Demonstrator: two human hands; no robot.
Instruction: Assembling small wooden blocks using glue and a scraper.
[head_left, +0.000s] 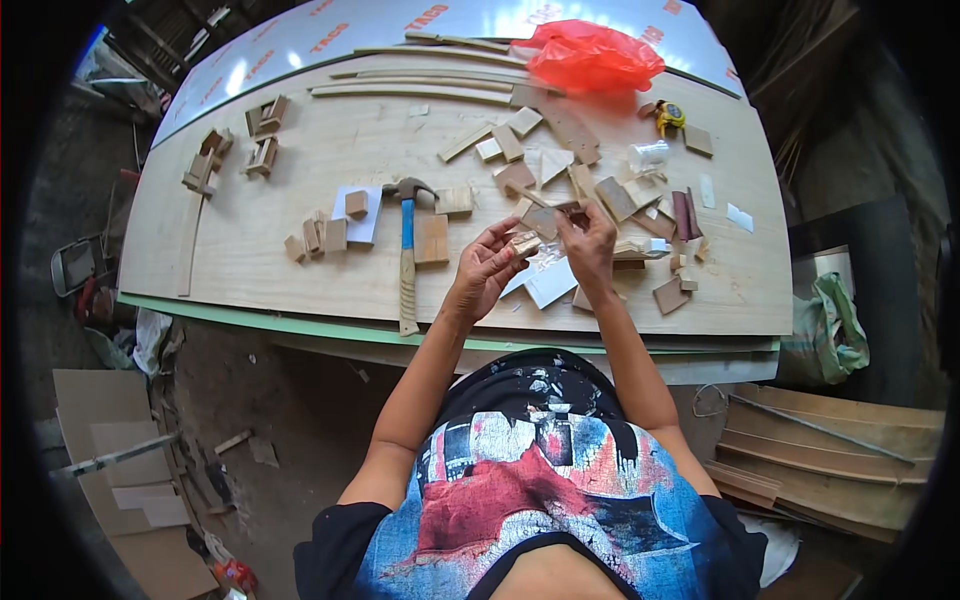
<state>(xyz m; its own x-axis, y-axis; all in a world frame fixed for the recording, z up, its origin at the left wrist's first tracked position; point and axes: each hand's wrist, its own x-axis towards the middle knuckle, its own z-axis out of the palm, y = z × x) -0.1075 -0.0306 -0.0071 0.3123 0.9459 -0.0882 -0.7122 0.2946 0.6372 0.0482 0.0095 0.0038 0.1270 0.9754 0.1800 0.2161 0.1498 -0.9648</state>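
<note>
My left hand (487, 268) grips a small pale wood block (525, 243) by the fingertips, just above the plywood sheet (250, 200). My right hand (590, 245) is raised beside it, its fingers pinching a flat brown wood piece (541, 219). The two hands nearly touch over a white paper sheet (550, 282). A claw hammer (406, 250) with a blue and tan handle lies to the left of my left hand, head pointing away.
Several small wood blocks and offcuts (320, 235) are scattered over the sheet. Long curved wood strips (420, 90), a red plastic bag (592, 55) and a yellow tape measure (668, 116) lie at the far side. Stacked boards (830, 450) sit lower right.
</note>
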